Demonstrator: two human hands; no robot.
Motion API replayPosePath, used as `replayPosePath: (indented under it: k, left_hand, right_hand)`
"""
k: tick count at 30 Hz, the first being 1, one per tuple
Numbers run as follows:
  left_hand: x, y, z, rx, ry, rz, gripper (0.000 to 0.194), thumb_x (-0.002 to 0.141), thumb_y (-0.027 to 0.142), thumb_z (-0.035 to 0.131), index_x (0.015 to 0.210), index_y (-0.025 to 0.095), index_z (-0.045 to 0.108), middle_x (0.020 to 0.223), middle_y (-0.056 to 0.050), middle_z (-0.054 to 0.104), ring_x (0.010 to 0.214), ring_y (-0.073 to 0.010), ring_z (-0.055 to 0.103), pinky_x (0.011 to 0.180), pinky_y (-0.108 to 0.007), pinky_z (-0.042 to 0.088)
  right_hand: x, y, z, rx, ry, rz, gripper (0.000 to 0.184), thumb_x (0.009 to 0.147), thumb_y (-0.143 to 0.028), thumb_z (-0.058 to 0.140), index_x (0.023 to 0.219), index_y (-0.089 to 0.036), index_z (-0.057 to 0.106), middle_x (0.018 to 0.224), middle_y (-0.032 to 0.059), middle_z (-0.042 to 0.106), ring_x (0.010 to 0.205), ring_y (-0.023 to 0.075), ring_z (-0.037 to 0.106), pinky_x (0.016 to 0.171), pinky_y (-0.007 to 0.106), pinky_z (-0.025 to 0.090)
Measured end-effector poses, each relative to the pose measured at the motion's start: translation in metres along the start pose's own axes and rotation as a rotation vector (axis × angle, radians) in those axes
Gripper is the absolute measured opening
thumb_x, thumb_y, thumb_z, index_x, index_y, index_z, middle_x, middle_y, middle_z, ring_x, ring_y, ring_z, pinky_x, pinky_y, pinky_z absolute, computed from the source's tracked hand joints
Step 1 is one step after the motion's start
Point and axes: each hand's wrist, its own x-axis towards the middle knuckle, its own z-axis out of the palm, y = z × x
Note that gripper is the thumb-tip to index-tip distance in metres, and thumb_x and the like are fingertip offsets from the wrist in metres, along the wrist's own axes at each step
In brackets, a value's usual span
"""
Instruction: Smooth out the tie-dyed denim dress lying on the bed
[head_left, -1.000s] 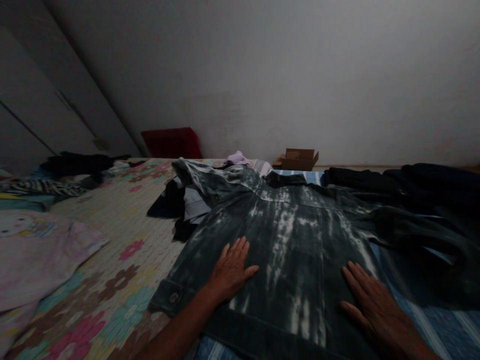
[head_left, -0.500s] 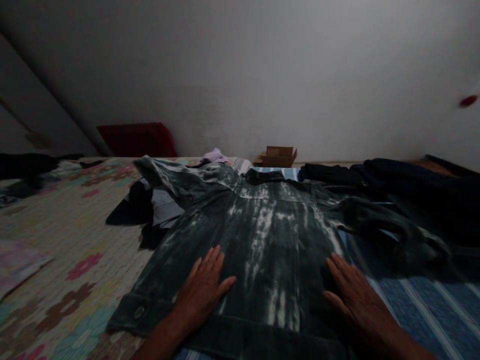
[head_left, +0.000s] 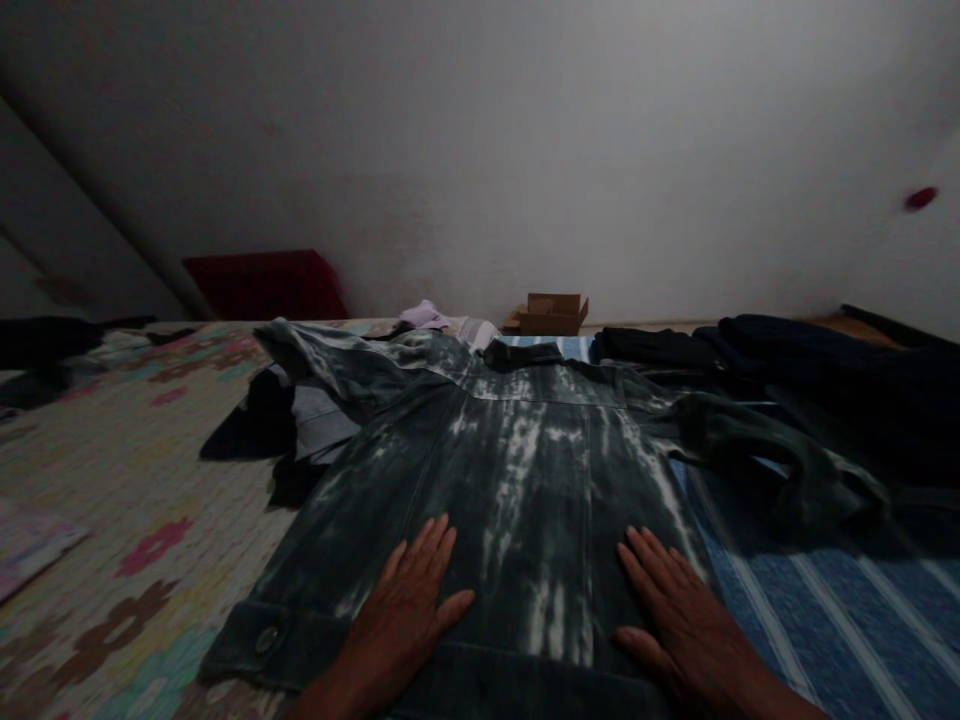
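A dark green-grey denim jacket (head_left: 517,480) with pale bleached streaks lies spread out, back side up, its collar away from me. My left hand (head_left: 401,610) rests flat on its lower left part, fingers stretched and thumb apart. Across from it, my right hand (head_left: 679,610) lies flat on the lower right part, also with fingers extended. Neither hand grips the cloth. The jacket's left sleeve (head_left: 322,360) reaches over some folded clothes, while the right sleeve (head_left: 780,440) bends out over the blue striped cover. A metal button (head_left: 266,640) shows at the hem's left corner.
Dark folded clothes (head_left: 840,380) are piled at the right. Black and grey garments (head_left: 322,420) lie beside the left sleeve. Floral bedding (head_left: 150,480) spreads leftward, a blue striped cover (head_left: 840,620) rightward. A cardboard box (head_left: 551,315) and a red object (head_left: 266,285) stand by the wall.
My right hand has shifted left, further onto the jacket's back. My left hand stays flat in nearly the same spot. The view has moved slightly.
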Motion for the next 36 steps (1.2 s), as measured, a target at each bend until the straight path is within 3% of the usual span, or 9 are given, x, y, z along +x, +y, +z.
replayPosePath:
  k: [5,10,12,15,19,22,36]
  left_hand:
    - [0.001,0.011,-0.018,-0.026,-0.091,-0.034,0.074,0.087,0.062,0.033,0.142,0.012,0.034,0.151,-0.012,0.02,0.139,-0.0287,0.019,0.111,-0.05,0.022]
    - [0.026,0.057,-0.045,-0.094,-0.065,0.103,0.067,0.089,0.054,0.037,0.143,0.014,0.032,0.153,-0.011,0.016,0.141,-0.026,0.012,0.113,-0.047,0.017]
    - [0.041,0.078,-0.045,-0.112,-0.05,0.163,0.065,0.09,0.05,0.039,0.143,0.014,0.03,0.154,-0.011,0.015,0.141,-0.0249,0.009,0.114,-0.046,0.016]
    - [0.058,0.095,-0.031,-0.101,-0.015,0.23,0.068,0.09,0.052,0.038,0.144,0.012,0.027,0.154,-0.012,0.014,0.141,-0.0256,0.009,0.114,-0.048,0.015]
    - [0.063,0.091,-0.005,-0.054,0.031,0.286,0.072,0.089,0.06,0.035,0.144,0.013,0.027,0.153,-0.013,0.016,0.141,-0.0274,0.012,0.113,-0.051,0.016]
    - [0.059,0.085,0.002,-0.044,0.048,0.305,0.073,0.09,0.061,0.033,0.145,0.015,0.026,0.153,-0.012,0.016,0.141,-0.0269,0.013,0.113,-0.05,0.016]
    - [0.057,0.088,-0.006,-0.09,-0.015,0.281,0.073,0.09,0.062,0.031,0.147,0.018,0.02,0.154,-0.01,0.011,0.142,-0.0255,0.008,0.114,-0.051,0.012]
  right_hand:
    - [-0.007,-0.002,-0.009,0.014,-0.025,0.109,0.072,0.089,-0.056,0.041,0.144,-0.012,0.028,0.15,0.0108,0.011,0.138,0.0288,0.011,0.112,0.05,0.016]
    - [0.009,-0.023,-0.018,0.042,0.036,0.083,0.069,0.092,-0.054,0.036,0.145,-0.011,0.025,0.151,0.0099,0.008,0.139,0.0259,0.01,0.113,0.046,0.017]
    - [0.022,-0.029,-0.018,0.035,0.062,0.035,0.069,0.092,-0.054,0.037,0.145,-0.012,0.025,0.151,0.01,0.01,0.139,0.0261,0.01,0.113,0.047,0.016]
    - [0.039,-0.029,-0.013,0.012,0.085,-0.039,0.07,0.091,-0.057,0.037,0.144,-0.011,0.029,0.15,0.012,0.015,0.139,0.0273,0.012,0.113,0.048,0.017]
    - [0.045,-0.016,-0.005,-0.019,0.074,-0.119,0.076,0.089,-0.064,0.035,0.143,-0.011,0.03,0.15,0.014,0.016,0.138,0.0293,0.014,0.113,0.05,0.017]
    - [0.043,-0.007,-0.003,-0.037,0.07,-0.118,0.077,0.088,-0.066,0.032,0.144,-0.012,0.029,0.15,0.0133,0.015,0.139,0.0293,0.013,0.113,0.051,0.016]
    - [0.037,0.03,-0.001,-0.144,0.178,0.005,0.075,0.088,-0.067,0.03,0.144,-0.017,0.028,0.151,0.0085,0.016,0.139,0.0258,0.015,0.112,0.047,0.021]
